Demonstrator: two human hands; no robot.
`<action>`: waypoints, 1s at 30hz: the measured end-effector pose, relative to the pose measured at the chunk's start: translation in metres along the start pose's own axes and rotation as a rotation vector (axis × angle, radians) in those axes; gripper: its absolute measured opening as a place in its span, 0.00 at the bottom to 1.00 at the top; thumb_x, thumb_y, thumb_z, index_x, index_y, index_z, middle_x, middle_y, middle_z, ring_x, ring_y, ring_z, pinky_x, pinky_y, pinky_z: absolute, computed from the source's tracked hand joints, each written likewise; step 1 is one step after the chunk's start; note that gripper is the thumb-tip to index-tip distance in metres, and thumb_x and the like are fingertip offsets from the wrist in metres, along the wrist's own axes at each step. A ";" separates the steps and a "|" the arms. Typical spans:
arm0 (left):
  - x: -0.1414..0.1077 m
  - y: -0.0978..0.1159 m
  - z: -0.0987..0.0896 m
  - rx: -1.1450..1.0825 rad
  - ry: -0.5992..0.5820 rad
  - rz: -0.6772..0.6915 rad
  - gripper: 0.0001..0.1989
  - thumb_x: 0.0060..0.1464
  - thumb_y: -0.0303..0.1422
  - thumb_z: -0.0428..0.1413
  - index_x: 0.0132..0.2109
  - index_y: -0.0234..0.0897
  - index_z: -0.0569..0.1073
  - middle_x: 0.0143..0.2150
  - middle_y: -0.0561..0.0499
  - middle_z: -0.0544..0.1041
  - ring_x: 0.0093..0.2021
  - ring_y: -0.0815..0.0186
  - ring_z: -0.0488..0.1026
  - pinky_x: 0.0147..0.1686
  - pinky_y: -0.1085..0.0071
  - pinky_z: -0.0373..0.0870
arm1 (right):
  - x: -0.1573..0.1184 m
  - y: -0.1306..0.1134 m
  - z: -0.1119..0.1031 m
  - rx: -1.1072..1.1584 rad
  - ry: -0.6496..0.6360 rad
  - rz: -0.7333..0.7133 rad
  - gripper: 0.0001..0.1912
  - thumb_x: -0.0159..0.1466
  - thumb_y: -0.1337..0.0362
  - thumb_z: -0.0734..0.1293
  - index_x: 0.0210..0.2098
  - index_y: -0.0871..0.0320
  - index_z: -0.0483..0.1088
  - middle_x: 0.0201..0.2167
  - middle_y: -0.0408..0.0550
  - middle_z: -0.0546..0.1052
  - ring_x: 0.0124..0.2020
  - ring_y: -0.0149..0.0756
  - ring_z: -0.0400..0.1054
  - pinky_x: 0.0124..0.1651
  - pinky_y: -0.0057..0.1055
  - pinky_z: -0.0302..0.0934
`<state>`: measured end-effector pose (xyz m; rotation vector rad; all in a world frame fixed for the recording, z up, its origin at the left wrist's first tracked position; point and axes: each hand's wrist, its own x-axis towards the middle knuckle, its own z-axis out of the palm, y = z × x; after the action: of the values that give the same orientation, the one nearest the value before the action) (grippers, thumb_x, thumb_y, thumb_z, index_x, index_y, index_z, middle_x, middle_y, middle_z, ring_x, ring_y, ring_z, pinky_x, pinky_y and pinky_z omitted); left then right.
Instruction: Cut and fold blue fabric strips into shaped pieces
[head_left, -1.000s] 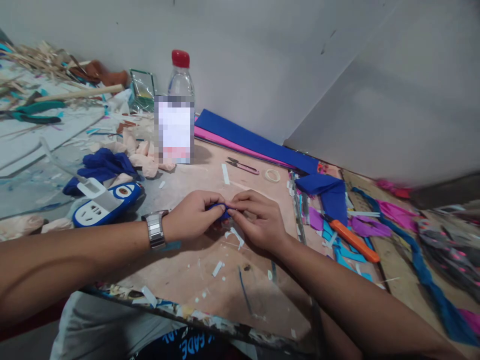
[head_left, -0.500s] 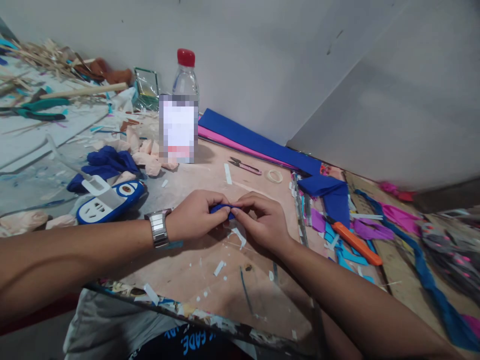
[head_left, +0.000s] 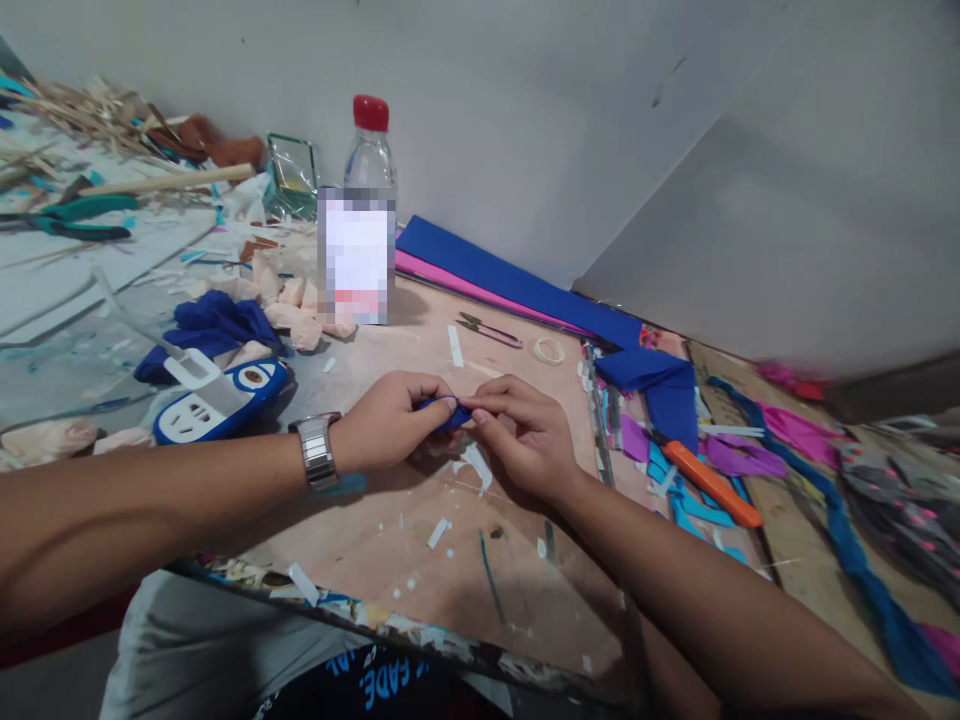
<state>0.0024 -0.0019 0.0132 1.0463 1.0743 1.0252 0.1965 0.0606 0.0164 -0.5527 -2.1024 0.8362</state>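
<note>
A small folded blue piece [head_left: 444, 412], like crepe paper or cloth, is pinched over the middle of the board. My left hand [head_left: 390, 420], with a metal watch on its wrist, has thumb and fingers closed on it. The fingertips of my right hand [head_left: 529, 430] pinch the right end of the same piece, close against my left thumb. The fingers cover much of the piece. Below the hands lies a torn white scrap [head_left: 476, 468]. Beyond them are thread snips [head_left: 491, 330], a pale ring of tape [head_left: 549, 350] and a white strip [head_left: 455, 345].
A red-capped bottle [head_left: 371, 150] stands behind a phone with a blurred screen [head_left: 356, 255]. To the left are a blue-and-white power strip [head_left: 221, 400], blue bundles [head_left: 217, 325] and green-handled pliers [head_left: 90, 215]. Rightward lie an orange utility knife [head_left: 712, 483] and blue sheets [head_left: 517, 275].
Both hands have shifted up slightly with the blue piece. The right fingers have changed their pinch at its right end and straightened a little.
</note>
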 end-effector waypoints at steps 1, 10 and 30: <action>0.000 0.001 0.000 -0.028 -0.004 -0.012 0.12 0.66 0.37 0.56 0.36 0.33 0.76 0.30 0.49 0.79 0.24 0.72 0.74 0.25 0.76 0.70 | 0.000 0.001 0.000 -0.012 -0.006 -0.015 0.11 0.68 0.68 0.70 0.46 0.53 0.84 0.37 0.50 0.79 0.36 0.35 0.75 0.39 0.32 0.69; 0.000 0.005 0.000 -0.077 0.001 0.004 0.12 0.62 0.38 0.60 0.36 0.32 0.76 0.30 0.49 0.80 0.26 0.70 0.76 0.27 0.76 0.73 | -0.001 0.002 0.000 -0.098 -0.008 -0.105 0.14 0.65 0.70 0.73 0.49 0.52 0.83 0.38 0.50 0.79 0.37 0.35 0.76 0.37 0.31 0.71; -0.003 0.006 -0.002 0.066 -0.099 -0.026 0.14 0.63 0.41 0.59 0.35 0.34 0.74 0.29 0.50 0.79 0.27 0.69 0.78 0.28 0.75 0.76 | -0.004 0.008 0.001 0.096 -0.099 0.066 0.10 0.66 0.62 0.74 0.47 0.54 0.76 0.39 0.47 0.78 0.34 0.33 0.72 0.39 0.31 0.69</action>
<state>-0.0009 -0.0037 0.0190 1.1225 1.0446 0.9131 0.1991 0.0636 0.0084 -0.5419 -2.1301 1.0154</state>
